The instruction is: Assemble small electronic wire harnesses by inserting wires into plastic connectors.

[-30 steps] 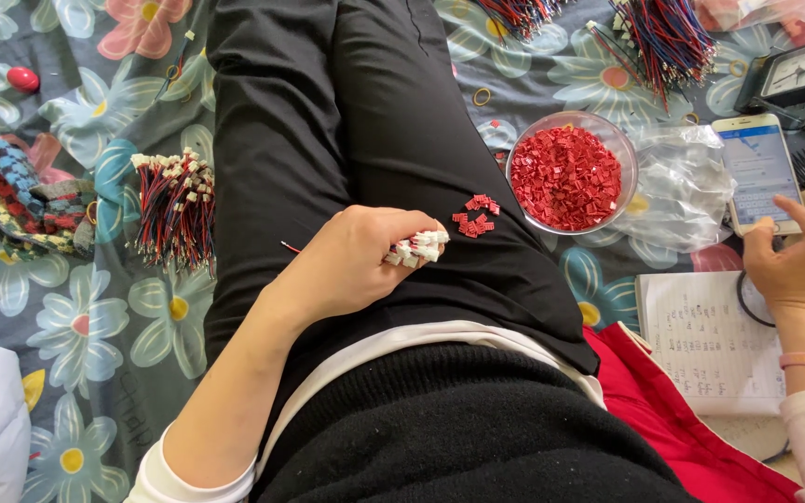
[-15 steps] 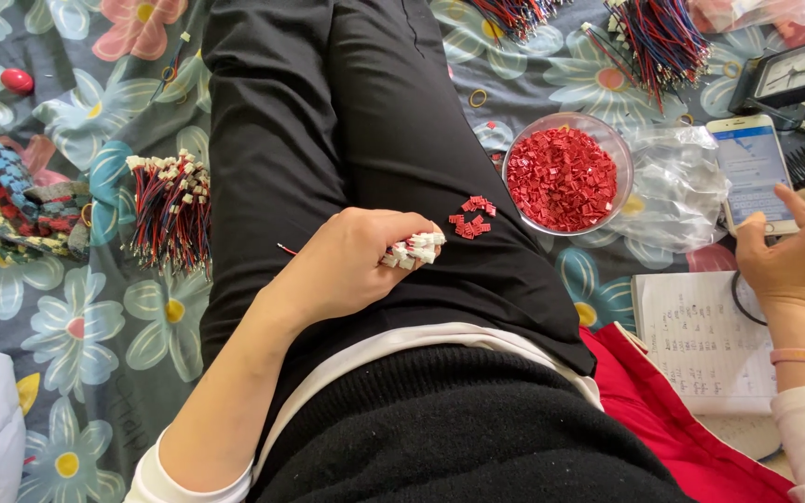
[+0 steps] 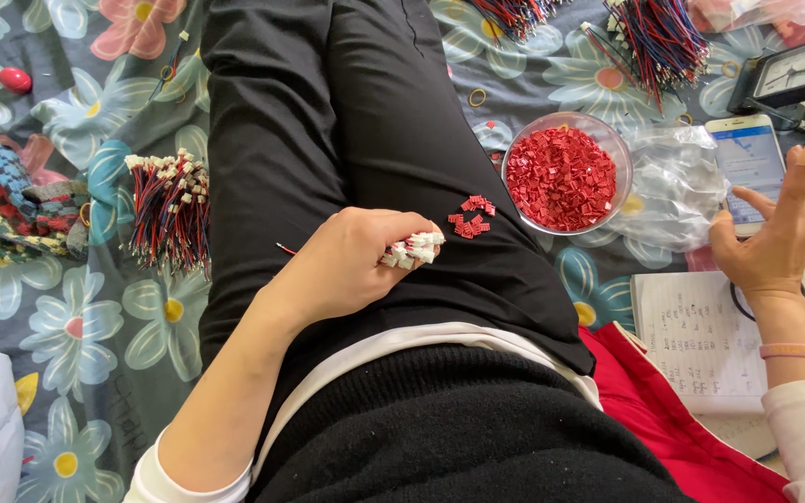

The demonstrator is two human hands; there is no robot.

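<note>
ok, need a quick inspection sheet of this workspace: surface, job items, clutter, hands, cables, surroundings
Surface: floral cloth, dark with pale flowers; the person's legs in black trousers stretch across it.
Job items: small white connectors clutched in the left hand; loose red pieces on the thigh; clear bowl full of red pieces.
Clutter: crumpled clear bag, notebook, knitted cloth, red ball.
Hands: left hand closed on connectors; right hand open, finger at the phone.
Cables: wire bundle left of leg; more bundles at top.
Surroundings: small clock at top right.

1 bowl (image 3: 525, 144), 1 phone (image 3: 747, 163), 2 hands (image 3: 351, 265).
</note>
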